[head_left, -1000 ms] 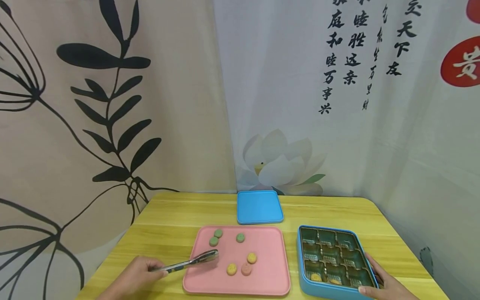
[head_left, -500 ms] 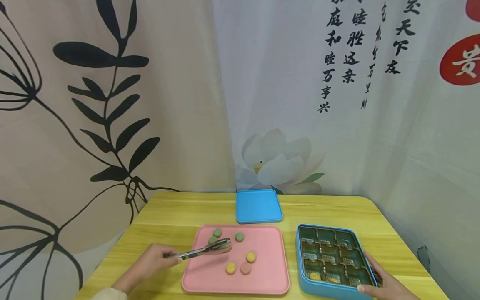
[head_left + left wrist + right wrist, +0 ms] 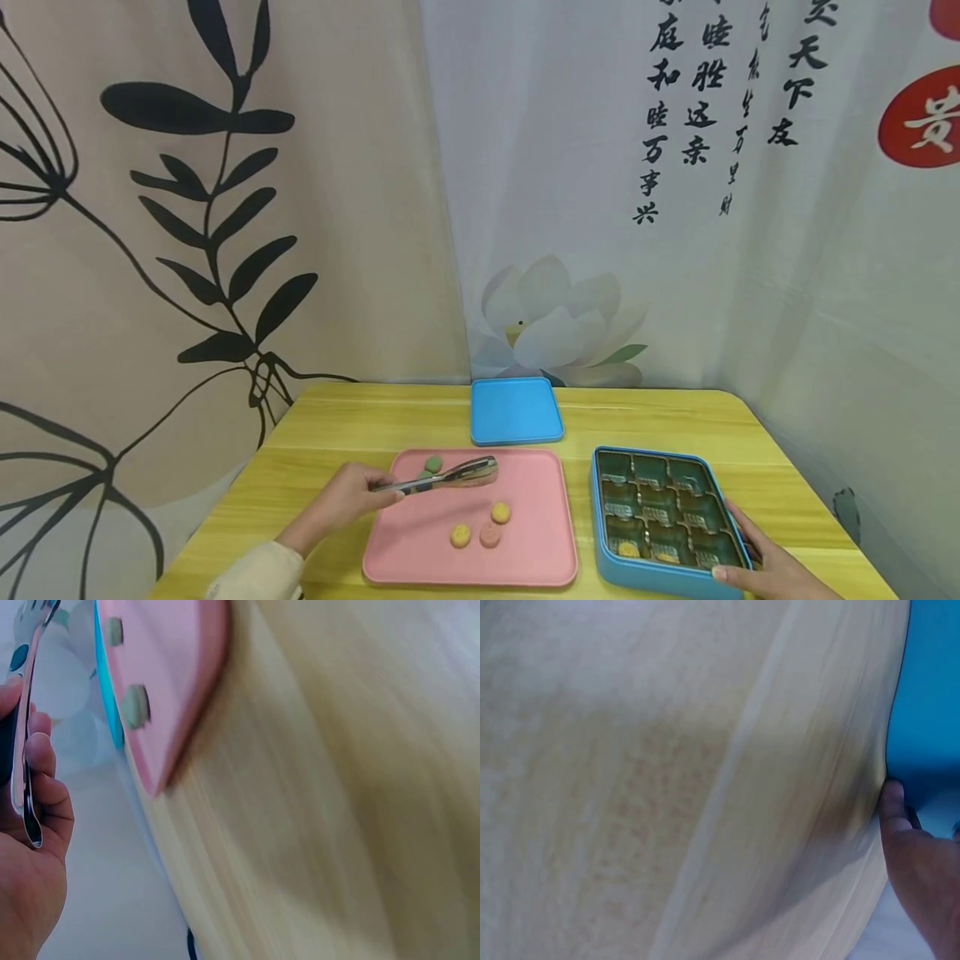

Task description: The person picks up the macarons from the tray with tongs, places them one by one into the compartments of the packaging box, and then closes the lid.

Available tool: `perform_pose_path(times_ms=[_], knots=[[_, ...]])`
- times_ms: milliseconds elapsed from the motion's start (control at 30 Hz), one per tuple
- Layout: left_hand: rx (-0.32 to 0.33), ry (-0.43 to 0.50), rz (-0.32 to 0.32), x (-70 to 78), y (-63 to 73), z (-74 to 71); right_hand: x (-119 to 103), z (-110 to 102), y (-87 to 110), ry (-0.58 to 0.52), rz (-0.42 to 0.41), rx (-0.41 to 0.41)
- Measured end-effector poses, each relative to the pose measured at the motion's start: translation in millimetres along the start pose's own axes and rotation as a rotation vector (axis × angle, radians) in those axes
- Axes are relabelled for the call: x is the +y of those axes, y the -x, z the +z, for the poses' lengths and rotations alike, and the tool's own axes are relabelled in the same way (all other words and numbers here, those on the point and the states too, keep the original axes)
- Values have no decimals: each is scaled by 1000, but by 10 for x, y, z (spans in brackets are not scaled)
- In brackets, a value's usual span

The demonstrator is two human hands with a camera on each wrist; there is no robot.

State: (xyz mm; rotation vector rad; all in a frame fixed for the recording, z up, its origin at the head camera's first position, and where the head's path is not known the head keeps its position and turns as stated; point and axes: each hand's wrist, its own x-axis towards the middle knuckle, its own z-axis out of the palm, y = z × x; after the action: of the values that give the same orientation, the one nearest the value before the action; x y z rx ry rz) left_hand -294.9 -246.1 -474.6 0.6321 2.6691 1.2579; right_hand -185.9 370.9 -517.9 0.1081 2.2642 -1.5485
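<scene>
Left hand (image 3: 351,497): fingers curled round the metal tongs (image 3: 457,473), arm reaching over the left edge of the pink tray (image 3: 420,567); pale sleeve (image 3: 258,575) at the wrist.
Right hand (image 3: 776,568): grips the near right corner of the blue box (image 3: 637,573), thumb over the rim, fingers along the right wall.
Tongs: above the far half of the tray, tips pointing right; can't tell from here whether anything sits between the tips.
Tray: flat on the bench (image 3: 337,425), left of the box, not touching it.
Pieces on tray: 2 yellow pieces (image 3: 501,512) and 1 pink piece (image 3: 490,535) close together in the near half; 2 green pieces (image 3: 433,463) at the far left, 1 partly behind the tongs. More could be hidden there.
Box insert (image 3: 660,485): 9 compartments, 3 by 3. Yellow bits (image 3: 628,550) show in 2 of the near row, left and middle; nothing made out in the other 7, though glare and depth make that shaky.
Progress: early, my call. 2 compartments look filled; at least 5 pieces on the tray not yet boxed.
Blue lid-like panel (image 3: 516,410): flat behind the tray, off the box; if it is the lid, closing up is also left.
Backdrop (image 3: 375,208): printed cloth, plants and characters.
</scene>
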Motion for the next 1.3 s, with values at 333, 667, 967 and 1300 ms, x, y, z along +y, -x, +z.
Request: perform_pose_path(times_ms=[333,667,967,1300], knots=[[8,-15,80,251,-289,292,-20,8,11,14,-4,-4],[-8,1,132,613,-513,582,-43,7,26,31,-7,4],[-31,47,131,913,-676,818,-53,10,21,36,-10,4],[-81,106,133,1205,-812,1055,-29,16,17,66,-13,21]])
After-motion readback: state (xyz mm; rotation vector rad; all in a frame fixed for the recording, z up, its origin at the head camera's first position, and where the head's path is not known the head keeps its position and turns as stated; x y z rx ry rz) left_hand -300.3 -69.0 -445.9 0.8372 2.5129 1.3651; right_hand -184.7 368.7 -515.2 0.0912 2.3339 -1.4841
